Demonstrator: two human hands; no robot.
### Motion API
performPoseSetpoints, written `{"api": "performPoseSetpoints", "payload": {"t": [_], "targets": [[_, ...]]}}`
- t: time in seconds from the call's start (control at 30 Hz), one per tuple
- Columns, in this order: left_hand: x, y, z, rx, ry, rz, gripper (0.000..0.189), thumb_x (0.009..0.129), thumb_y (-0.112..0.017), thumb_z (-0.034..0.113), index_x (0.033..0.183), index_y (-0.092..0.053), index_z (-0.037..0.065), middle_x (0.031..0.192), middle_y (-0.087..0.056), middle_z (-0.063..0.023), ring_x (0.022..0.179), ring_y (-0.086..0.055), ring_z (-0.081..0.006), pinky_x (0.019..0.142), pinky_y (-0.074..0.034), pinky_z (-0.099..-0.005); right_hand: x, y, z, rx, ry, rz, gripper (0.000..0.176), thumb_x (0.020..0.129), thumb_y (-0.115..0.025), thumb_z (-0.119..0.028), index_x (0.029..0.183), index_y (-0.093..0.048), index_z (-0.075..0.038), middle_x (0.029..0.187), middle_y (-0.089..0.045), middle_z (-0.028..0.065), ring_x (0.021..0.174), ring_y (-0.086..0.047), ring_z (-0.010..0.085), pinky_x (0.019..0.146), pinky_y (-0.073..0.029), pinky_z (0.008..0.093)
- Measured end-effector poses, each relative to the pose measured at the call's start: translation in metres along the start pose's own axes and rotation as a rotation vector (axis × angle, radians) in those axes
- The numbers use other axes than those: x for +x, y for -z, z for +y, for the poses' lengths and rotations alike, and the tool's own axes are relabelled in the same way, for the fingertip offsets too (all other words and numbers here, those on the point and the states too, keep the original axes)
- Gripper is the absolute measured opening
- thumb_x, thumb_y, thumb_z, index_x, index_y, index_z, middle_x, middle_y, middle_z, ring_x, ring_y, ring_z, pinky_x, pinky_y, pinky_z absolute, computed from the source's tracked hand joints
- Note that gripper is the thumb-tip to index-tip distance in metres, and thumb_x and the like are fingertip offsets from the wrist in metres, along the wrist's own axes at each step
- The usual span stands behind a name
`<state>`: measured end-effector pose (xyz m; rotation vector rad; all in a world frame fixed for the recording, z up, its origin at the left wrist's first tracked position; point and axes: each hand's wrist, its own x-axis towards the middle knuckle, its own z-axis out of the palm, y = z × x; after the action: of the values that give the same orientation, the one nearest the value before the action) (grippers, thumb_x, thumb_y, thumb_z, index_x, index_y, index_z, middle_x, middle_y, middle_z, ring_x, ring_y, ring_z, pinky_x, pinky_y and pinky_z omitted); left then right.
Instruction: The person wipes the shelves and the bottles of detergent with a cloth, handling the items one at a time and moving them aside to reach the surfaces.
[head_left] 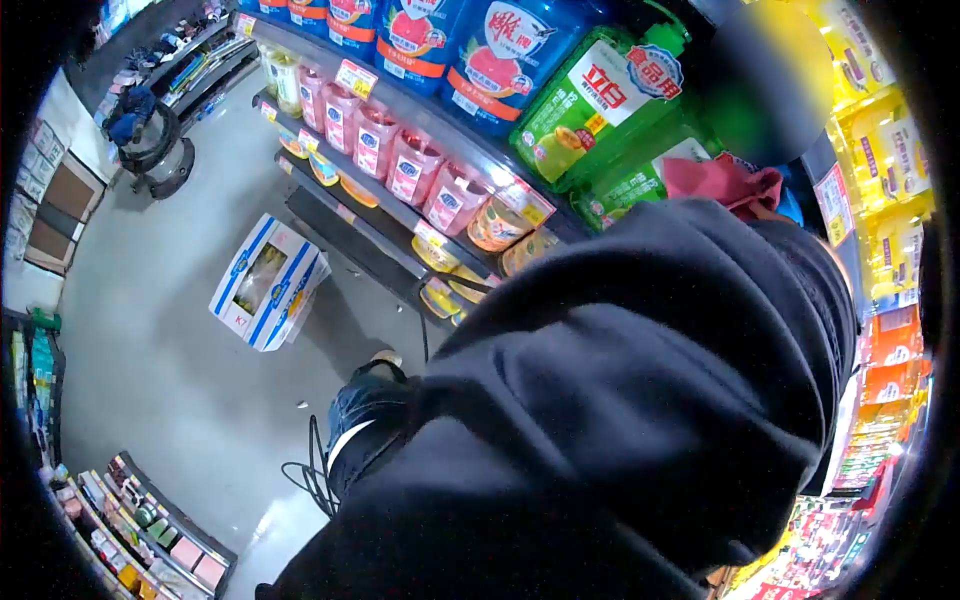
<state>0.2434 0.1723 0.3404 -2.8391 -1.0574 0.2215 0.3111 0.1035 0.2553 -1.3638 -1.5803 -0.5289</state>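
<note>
A black sleeve fills the middle of the view and reaches up toward the shelf. Beyond its far end is a bunched dark-red cloth, against the green dish soap bottles. My right hand appears to be gripping this cloth; only a sliver of skin shows, and its fingers are hidden. Closest to the cloth are a large green dish soap bottle and another green bottle lower down, partly covered by the sleeve. Blue bottles with orange labels stand alongside. My left hand is out of sight.
Pink bottles line the lower shelf. On the grey floor sits a white-and-blue carton, with a black cable near my leg. Yellow packs hang at right. A dark bin stands farther back.
</note>
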Motion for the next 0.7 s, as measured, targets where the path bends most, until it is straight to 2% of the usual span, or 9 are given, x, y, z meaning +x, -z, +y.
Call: {"api": "performPoseSetpoints", "payload": {"t": [0.27,0.33,0.4,0.47,0.53,0.6,0.63,0.7], "targets": [[0.013,-0.014,0.001,-0.042,-0.028,0.070,0.032,0.072,-0.042,0.025,0.089,-0.061,0.006,0.087,-0.059,-0.0175,0.077,-0.056,-0.0296,0.074,-0.041,-0.0454,0.005,-0.016,-0.012,0.013,0.008,-0.002,0.051,0.073,-0.056,-0.028,0.112,-0.040,0.002,0.113,-0.045,0.0145,0.107,-0.040,0.0264,0.092,-0.027,0.0358],[-0.017,-0.006,-0.014,0.000,-0.041,0.099,0.032,0.072,-0.042,0.025,0.089,-0.062,0.006,0.086,-0.059,-0.0172,0.076,-0.056,-0.0296,0.074,-0.041,-0.0456,0.005,-0.018,-0.019,-0.001,-0.006,0.001,0.052,0.073,-0.056,-0.028,0.112,-0.040,0.002,0.114,-0.045,0.0148,0.108,-0.039,0.0272,0.093,-0.026,0.0362],[-0.101,0.019,-0.055,-0.226,-0.205,0.242,0.025,0.071,-0.047,0.023,0.084,-0.061,0.006,0.094,-0.055,-0.0172,0.081,-0.055,-0.0236,0.072,-0.043,-0.0390,0.005,-0.015,-0.024,-0.014,-0.024,0.026,0.052,0.073,-0.056,-0.028,0.112,-0.040,0.002,0.114,-0.044,0.0151,0.109,-0.039,0.0280,0.094,-0.025,0.0365],[-0.084,-0.017,-0.055,-0.320,-0.165,0.566,0.020,0.069,-0.047,0.018,0.078,-0.060,0.006,0.080,-0.055,-0.0158,0.079,-0.054,-0.0271,0.066,-0.042,-0.0396,0.005,-0.021,-0.033,0.076,-0.043,0.052,0.050,0.072,-0.055,-0.021,0.114,-0.038,0.003,0.116,-0.042,0.0159,0.109,-0.038,0.0285,0.094,-0.025,0.0362],[-0.074,-0.038,-0.058,-0.177,-0.153,0.955,0.016,0.063,-0.049,0.004,0.077,-0.055,-0.001,0.081,-0.053,-0.0151,0.070,-0.053,-0.0282,0.058,-0.043,-0.0355,0.006,-0.025,-0.046,0.181,-0.190,0.055,0.053,0.067,-0.055,-0.006,0.116,-0.035,0.002,0.117,-0.040,0.0180,0.111,-0.036,0.0301,0.094,-0.025,0.0358],[-0.079,-0.049,-0.059,-0.277,-0.170,0.899,0.024,0.065,-0.047,0.004,0.088,-0.050,-0.004,0.099,-0.046,-0.0176,0.082,-0.052,-0.0286,0.065,-0.044,-0.0356,0.001,-0.028,-0.051,0.068,-0.098,0.027,0.062,0.067,-0.056,-0.002,0.122,-0.027,0.000,0.124,-0.032,0.0167,0.115,-0.031,0.0289,0.095,-0.024,0.0349],[-0.076,-0.061,-0.059,-0.314,-0.187,0.950,0.031,0.065,-0.049,0.004,0.095,-0.046,-0.003,0.105,-0.042,-0.0178,0.091,-0.048,-0.0308,0.074,-0.042,-0.0368,-0.001,-0.033,-0.053,0.066,-0.089,0.063,0.062,0.064,-0.056,0.000,0.120,-0.028,0.001,0.122,-0.033,0.0192,0.114,-0.032,0.0325,0.095,-0.024,0.0368],[-0.077,-0.076,-0.054,-0.377,-0.212,0.968,0.028,0.065,-0.049,0.003,0.092,-0.046,-0.003,0.103,-0.042,-0.0186,0.093,-0.046,-0.0331,0.077,-0.041,-0.0384,-0.005,-0.034,-0.061,0.088,-0.076,0.082,0.065,0.060,-0.056,0.003,0.118,-0.029,0.002,0.121,-0.032,0.0224,0.113,-0.031,0.0373,0.094,-0.025,0.0400]]}}
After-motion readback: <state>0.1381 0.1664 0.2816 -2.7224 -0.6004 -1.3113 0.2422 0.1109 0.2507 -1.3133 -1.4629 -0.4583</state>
